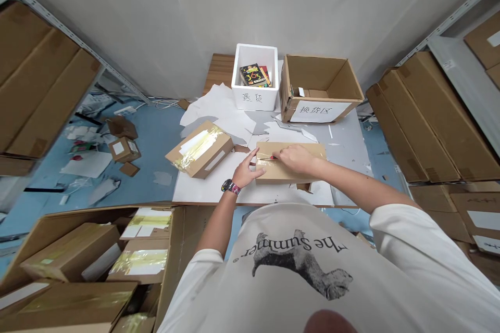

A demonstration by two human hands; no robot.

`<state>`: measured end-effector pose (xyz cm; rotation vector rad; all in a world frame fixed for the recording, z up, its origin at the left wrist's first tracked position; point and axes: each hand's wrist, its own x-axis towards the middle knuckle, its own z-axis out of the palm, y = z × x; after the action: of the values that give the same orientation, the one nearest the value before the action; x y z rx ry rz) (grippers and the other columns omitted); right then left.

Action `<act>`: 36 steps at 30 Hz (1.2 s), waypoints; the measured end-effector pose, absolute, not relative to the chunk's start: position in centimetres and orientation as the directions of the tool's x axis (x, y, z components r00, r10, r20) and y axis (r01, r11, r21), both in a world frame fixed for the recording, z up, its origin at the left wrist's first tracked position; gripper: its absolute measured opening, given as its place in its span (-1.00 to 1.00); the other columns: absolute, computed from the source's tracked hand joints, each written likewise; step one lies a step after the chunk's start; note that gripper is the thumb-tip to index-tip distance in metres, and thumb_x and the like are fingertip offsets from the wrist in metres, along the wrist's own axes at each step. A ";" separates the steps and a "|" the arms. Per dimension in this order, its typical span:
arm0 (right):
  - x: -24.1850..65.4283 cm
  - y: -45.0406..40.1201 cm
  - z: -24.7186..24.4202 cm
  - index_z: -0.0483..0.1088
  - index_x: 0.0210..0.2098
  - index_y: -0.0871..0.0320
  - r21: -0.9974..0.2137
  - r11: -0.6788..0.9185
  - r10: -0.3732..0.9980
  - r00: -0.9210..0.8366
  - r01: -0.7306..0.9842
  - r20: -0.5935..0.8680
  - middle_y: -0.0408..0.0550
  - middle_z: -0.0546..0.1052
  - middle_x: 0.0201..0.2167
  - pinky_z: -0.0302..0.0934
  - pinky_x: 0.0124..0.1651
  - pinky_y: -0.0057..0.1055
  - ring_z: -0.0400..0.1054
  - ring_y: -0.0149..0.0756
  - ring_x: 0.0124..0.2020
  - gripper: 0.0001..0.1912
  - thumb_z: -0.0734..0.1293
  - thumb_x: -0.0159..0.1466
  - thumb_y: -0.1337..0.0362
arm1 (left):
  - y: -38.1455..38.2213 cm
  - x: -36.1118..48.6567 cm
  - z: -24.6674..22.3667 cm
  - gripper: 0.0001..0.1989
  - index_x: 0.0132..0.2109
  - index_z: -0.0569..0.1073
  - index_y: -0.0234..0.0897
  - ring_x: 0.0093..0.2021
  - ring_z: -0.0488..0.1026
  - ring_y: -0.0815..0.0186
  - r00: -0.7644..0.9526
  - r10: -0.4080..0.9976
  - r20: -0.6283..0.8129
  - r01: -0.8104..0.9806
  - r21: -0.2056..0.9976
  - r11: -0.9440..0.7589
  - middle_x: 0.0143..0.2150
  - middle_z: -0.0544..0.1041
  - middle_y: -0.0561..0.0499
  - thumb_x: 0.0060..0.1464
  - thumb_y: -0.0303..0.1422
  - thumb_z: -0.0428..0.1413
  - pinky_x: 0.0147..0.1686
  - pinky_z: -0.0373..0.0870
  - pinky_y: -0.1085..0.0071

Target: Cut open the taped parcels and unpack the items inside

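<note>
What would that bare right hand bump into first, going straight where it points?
The right hand would probably meet the bare left hand at the left end of the brown rectangular cardboard box; depth is unclear.

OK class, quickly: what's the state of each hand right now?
Left hand: open, fingers spread, at the end of the cardboard box.
Right hand: closed, holding a small red tool at the box's top.

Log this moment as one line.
left hand: on cardboard box | right hand: holding red tool at box top | nearby: second box, white bin
</note>
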<state>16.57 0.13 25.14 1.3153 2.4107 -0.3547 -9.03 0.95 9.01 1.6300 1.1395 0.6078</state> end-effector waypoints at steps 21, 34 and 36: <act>28.8 -4.4 26.1 0.48 0.26 0.20 0.094 0.416 0.763 -0.291 0.904 -0.577 0.29 0.72 0.02 0.39 -0.04 -0.27 0.68 0.01 0.03 -0.60 0.22 0.51 0.47 | 1.1 -9.7 10.6 0.06 0.70 0.16 0.17 0.14 0.69 -0.07 0.393 0.894 -0.214 0.665 0.738 -0.116 0.40 0.61 -0.04 0.16 0.04 0.38 0.03 0.58 0.17; 39.3 -6.9 25.7 0.45 0.37 0.13 0.100 0.303 0.770 -0.182 0.948 -0.612 0.28 0.72 0.01 0.37 -0.03 -0.20 0.69 0.06 -0.01 -0.46 0.18 0.48 0.50 | 1.7 -9.8 12.5 0.05 0.71 0.12 0.07 0.19 0.68 -0.05 0.391 0.874 -0.289 0.740 0.663 -0.112 0.40 0.60 -0.09 0.20 0.08 0.31 0.04 0.61 0.18; 39.6 -6.7 25.4 0.44 0.37 0.13 0.083 0.307 0.773 -0.197 0.948 -0.603 0.26 0.73 0.00 0.36 -0.04 -0.21 0.69 0.05 -0.01 -0.45 0.17 0.47 0.51 | 2.0 -9.1 12.7 0.02 0.69 0.15 0.01 0.27 0.63 -0.09 0.398 0.879 -0.261 0.739 0.660 -0.139 0.47 0.54 -0.12 0.21 0.06 0.31 0.14 0.60 0.11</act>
<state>39.65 -6.71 25.42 1.5214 2.0304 -0.4176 -9.14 1.96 12.69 1.9188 1.3848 0.2425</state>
